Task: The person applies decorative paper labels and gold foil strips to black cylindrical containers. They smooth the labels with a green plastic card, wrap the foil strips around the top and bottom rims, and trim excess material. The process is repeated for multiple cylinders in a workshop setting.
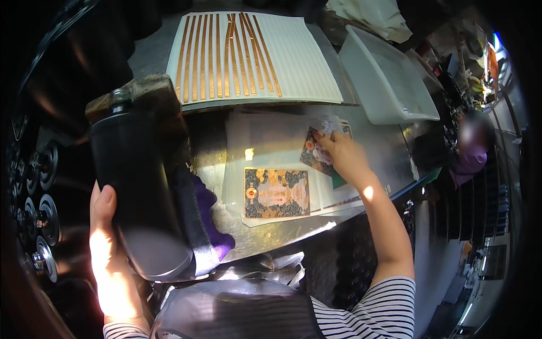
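A worker's left hand grips a black cylinder while the right hand pinches a patterned label, apparently mid-picking, with careful lifting needed next.

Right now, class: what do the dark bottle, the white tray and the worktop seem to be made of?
Dark bottle: probably matte-coated metal or plastic, dull soft sheen. White tray: likely plastic, smooth moulded walls, slightly translucent. Worktop: looks like metal sheet, grey with bright reflections.
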The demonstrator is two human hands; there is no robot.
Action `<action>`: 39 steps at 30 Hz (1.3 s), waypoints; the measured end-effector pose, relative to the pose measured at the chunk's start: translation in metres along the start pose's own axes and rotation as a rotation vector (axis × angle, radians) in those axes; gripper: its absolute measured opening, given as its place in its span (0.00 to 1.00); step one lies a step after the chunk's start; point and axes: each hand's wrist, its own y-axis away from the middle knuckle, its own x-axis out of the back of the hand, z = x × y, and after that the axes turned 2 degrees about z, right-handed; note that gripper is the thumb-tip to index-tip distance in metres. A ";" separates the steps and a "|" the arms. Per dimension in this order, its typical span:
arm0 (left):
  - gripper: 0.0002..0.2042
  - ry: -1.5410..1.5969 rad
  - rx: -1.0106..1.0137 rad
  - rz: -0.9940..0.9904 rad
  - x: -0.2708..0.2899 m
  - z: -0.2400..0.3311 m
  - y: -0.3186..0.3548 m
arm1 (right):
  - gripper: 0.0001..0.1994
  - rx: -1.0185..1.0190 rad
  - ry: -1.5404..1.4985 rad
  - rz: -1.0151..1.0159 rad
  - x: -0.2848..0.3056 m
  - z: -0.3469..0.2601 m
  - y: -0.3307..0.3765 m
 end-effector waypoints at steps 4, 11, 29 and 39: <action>0.40 -0.200 -0.149 0.013 0.004 0.001 -0.002 | 0.19 -0.040 -0.262 -0.218 0.022 0.020 -0.060; 0.51 -0.473 -0.254 0.145 0.026 0.011 0.005 | 0.38 0.006 -0.458 -0.393 -0.011 0.045 -0.105; 0.45 -0.333 -0.226 -0.146 -0.020 0.034 0.007 | 0.04 -0.098 -0.115 0.563 0.108 -0.051 0.010; 0.29 -0.898 -0.902 -0.229 -0.005 0.055 -0.002 | 0.06 -0.074 -0.362 0.609 0.206 -0.133 0.059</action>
